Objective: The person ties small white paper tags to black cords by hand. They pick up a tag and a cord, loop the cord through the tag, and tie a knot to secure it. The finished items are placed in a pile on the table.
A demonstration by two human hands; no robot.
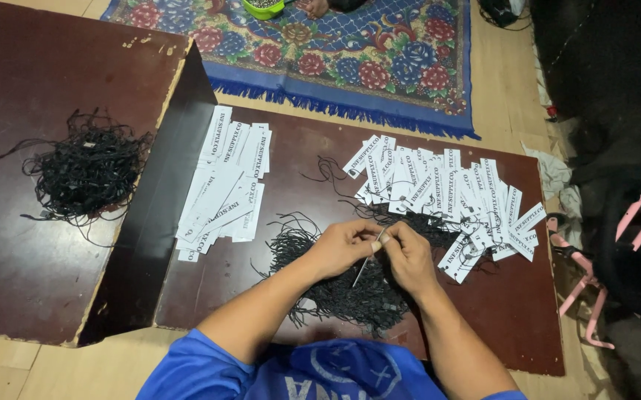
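Two bare hands work a thin needle-like tool over a heap of black cords on a dark brown surface [246,285].

Far left of the cord heap lies a tangled bundle of black strings [87,170]; nearer left, a stack of white paper tags [220,185]. Over the black cord heap [335,289], the left hand [343,246] and right hand [411,255] meet, each grip pinched on the slim metal tool [367,261]. Right of the heap spreads a fan of white tags with cords attached [454,196].
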